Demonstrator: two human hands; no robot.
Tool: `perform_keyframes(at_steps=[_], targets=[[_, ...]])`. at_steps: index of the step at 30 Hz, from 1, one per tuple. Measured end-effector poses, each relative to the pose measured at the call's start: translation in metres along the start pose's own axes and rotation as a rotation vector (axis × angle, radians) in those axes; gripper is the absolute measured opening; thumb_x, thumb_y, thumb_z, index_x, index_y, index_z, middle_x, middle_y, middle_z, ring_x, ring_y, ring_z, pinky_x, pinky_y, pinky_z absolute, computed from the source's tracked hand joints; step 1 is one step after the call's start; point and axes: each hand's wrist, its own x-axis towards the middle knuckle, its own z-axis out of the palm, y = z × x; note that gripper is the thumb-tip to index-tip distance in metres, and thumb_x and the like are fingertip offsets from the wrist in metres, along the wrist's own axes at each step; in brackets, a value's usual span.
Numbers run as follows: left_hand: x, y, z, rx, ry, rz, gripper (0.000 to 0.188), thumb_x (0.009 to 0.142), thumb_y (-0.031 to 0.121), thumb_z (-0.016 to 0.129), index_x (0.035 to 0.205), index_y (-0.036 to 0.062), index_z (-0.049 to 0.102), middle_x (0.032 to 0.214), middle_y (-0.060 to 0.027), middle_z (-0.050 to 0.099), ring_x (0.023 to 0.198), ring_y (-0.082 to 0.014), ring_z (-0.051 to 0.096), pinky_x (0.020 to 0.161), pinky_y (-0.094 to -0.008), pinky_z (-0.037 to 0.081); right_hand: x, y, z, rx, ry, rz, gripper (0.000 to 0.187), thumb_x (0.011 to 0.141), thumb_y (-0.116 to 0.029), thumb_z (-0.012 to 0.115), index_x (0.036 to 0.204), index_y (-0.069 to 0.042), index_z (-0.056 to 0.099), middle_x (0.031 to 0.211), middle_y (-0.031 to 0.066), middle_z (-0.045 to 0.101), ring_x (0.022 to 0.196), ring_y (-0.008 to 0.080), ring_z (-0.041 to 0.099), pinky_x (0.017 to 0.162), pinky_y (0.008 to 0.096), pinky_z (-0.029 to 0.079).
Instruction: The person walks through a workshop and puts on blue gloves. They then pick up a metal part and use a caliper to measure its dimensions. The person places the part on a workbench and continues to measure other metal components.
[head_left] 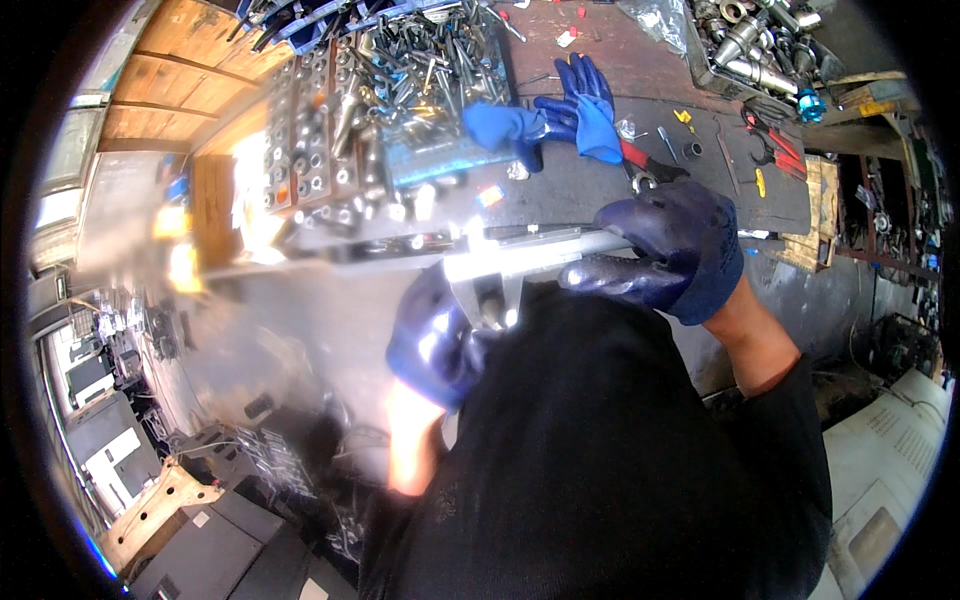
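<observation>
In front of my chest, a silver vernier caliper [535, 255] lies crosswise, its jaws pointing down toward me. My right hand [672, 250], in a dark blue coated glove, is closed around the caliper's beam at its right end. My left hand [433, 335], gloved alike, is closed beside the jaws. A small metal part [490, 308] shows between the jaws, next to the left fingers and apparently held by them. Glare and blur hide its exact shape and the left fingertips.
Across the bench [660, 110] lie a blue tray [440, 165] heaped with bolts, a rack [305, 150] of round metal pieces, spare blue gloves [590, 115], red-handled pliers [780, 140] and a yellow-handled tool [760, 183]. A bin of metal fittings [745, 60] stands far right.
</observation>
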Motion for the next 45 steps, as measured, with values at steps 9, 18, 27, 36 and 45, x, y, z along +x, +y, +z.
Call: perform_keyframes(at_steps=[9,18,27,36,45], targets=[[0.007,0.007,0.001,-0.038,0.006,0.019,0.031,0.084,0.002,0.060,0.113,0.0009,0.072,0.113,-0.0220,0.070,0.100,-0.0355,0.070,0.088,-0.0406,0.056,0.002,0.000,-0.002,0.060,-0.011,0.034,0.041,0.079,-0.041,0.083,0.098,-0.007,0.072,0.083,0.0120,0.072,0.072,0.0286,0.069,0.066,0.0425,0.055],[0.010,0.010,0.010,-0.116,0.013,0.037,0.027,0.088,0.007,0.061,0.113,0.0006,0.071,0.111,-0.0206,0.071,0.098,-0.0343,0.071,0.087,-0.0408,0.057,-0.002,0.008,0.007,0.130,-0.038,0.069,0.036,0.080,-0.037,0.083,0.094,-0.006,0.072,0.080,0.0118,0.071,0.069,0.0291,0.069,0.064,0.0416,0.056],[0.010,0.014,0.014,-0.169,0.029,0.060,0.025,0.092,0.012,0.061,0.113,0.0003,0.070,0.109,-0.0193,0.073,0.097,-0.0330,0.072,0.086,-0.0411,0.057,0.001,0.004,0.005,0.117,-0.047,0.061,0.035,0.080,-0.037,0.083,0.092,-0.006,0.072,0.078,0.0119,0.071,0.068,0.0308,0.069,0.063,0.0424,0.055],[0.014,0.010,0.016,-0.226,0.031,0.131,0.024,0.096,0.016,0.062,0.113,-0.0001,0.069,0.107,-0.0180,0.074,0.095,-0.0317,0.073,0.085,-0.0413,0.057,0.003,0.000,0.002,0.072,-0.043,0.052,0.036,0.080,-0.039,0.083,0.092,-0.006,0.073,0.079,0.0130,0.071,0.070,0.0324,0.070,0.064,0.0433,0.055],[0.011,0.013,0.011,-0.244,0.028,0.029,0.025,0.099,0.022,0.065,0.109,-0.0006,0.070,0.103,-0.0163,0.076,0.092,-0.0299,0.074,0.082,-0.0404,0.057,-0.011,0.015,0.012,0.203,-0.073,0.140,0.038,0.080,-0.037,0.084,0.097,-0.004,0.074,0.091,0.0147,0.075,0.082,0.0311,0.074,0.075,0.0410,0.059]])
